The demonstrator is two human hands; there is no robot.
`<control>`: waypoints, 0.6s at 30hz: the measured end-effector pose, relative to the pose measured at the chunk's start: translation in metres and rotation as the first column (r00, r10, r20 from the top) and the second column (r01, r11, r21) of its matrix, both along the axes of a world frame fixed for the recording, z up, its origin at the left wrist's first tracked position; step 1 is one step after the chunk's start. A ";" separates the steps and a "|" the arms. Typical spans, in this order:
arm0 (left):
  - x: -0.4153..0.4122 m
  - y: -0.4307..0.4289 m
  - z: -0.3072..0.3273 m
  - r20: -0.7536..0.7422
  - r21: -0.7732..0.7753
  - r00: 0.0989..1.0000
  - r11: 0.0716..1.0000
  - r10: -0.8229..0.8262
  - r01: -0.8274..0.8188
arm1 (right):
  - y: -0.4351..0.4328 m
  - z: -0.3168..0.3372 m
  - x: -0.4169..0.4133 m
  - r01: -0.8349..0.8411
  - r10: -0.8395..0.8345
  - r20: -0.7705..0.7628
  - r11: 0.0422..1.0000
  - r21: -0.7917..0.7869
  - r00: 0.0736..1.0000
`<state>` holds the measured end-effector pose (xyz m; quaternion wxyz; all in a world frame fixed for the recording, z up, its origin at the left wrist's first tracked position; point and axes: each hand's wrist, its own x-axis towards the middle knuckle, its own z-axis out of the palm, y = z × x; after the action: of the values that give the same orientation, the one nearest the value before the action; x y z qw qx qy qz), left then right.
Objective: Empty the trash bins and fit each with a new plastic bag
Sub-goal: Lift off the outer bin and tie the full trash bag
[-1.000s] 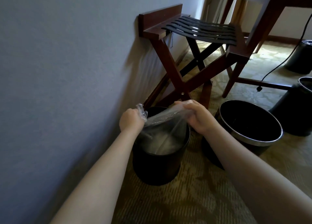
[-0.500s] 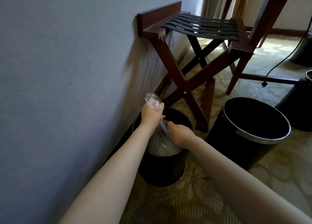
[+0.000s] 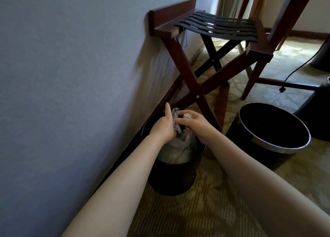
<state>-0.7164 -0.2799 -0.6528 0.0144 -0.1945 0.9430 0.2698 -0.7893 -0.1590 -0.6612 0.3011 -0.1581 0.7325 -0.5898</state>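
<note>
Plastic bag [image 3: 178, 150], its neck gripped by left hand [image 3: 163, 127] and right hand [image 3: 196, 126], hangs below the fingers into the bin [image 3: 169, 179], probably for tying

patterned carpet [image 3: 205, 210] under two black bins [image 3: 171, 176] [image 3: 264, 147] and a wooden luggage rack [image 3: 200, 83]

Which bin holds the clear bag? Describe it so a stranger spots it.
Find the wooden luggage rack against the blue-grey wall. The small black bin stands at its foot, beside the wall. Unlike the wider silver-rimmed bin, it holds a clear bag.
</note>
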 end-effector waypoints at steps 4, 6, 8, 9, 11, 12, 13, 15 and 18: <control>-0.001 0.001 -0.003 -0.065 0.129 0.997 0.990 -0.050 0.059 | -0.002 0.002 0.004 0.080 -0.081 0.001 0.996 -0.046 0.997; 0.000 0.000 -0.004 -0.130 0.272 0.990 0.958 -0.053 0.087 | -0.001 0.000 0.002 0.143 -0.143 -0.009 0.990 0.009 0.990; 0.002 -0.001 -0.004 -0.205 0.373 0.978 0.922 -0.031 0.107 | 0.000 -0.003 -0.002 0.213 -0.212 -0.020 0.971 0.104 0.977; 0.003 0.000 -0.003 -0.235 0.395 0.972 0.910 -0.029 0.122 | 0.000 -0.005 -0.004 0.243 -0.243 -0.018 0.959 0.143 0.970; 0.002 0.003 -0.001 -0.275 0.424 0.961 0.892 -0.035 0.154 | 0.001 -0.008 -0.008 0.275 -0.278 -0.007 0.946 0.173 0.961; 0.002 0.005 0.000 -0.282 0.437 0.959 0.884 -0.038 0.163 | 0.001 -0.009 -0.008 0.280 -0.283 -0.007 0.945 0.168 0.959; 0.001 0.007 0.001 -0.277 0.451 0.960 0.877 -0.038 0.165 | 0.001 -0.010 -0.009 0.286 -0.288 -0.012 0.945 0.158 0.957; 0.002 0.008 0.005 -0.240 0.498 0.970 0.854 -0.030 0.149 | 0.001 -0.010 -0.009 0.309 -0.309 -0.022 0.940 0.146 0.951; 0.003 0.002 0.005 -0.162 0.475 0.987 0.877 0.012 0.067 | 0.005 -0.006 -0.012 0.308 -0.307 -0.034 0.939 0.155 0.951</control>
<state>-0.7135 -0.2775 -0.6483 -0.0099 -0.1493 0.8477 0.5090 -0.8009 -0.1537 -0.6669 0.2133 -0.0202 0.7942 -0.5686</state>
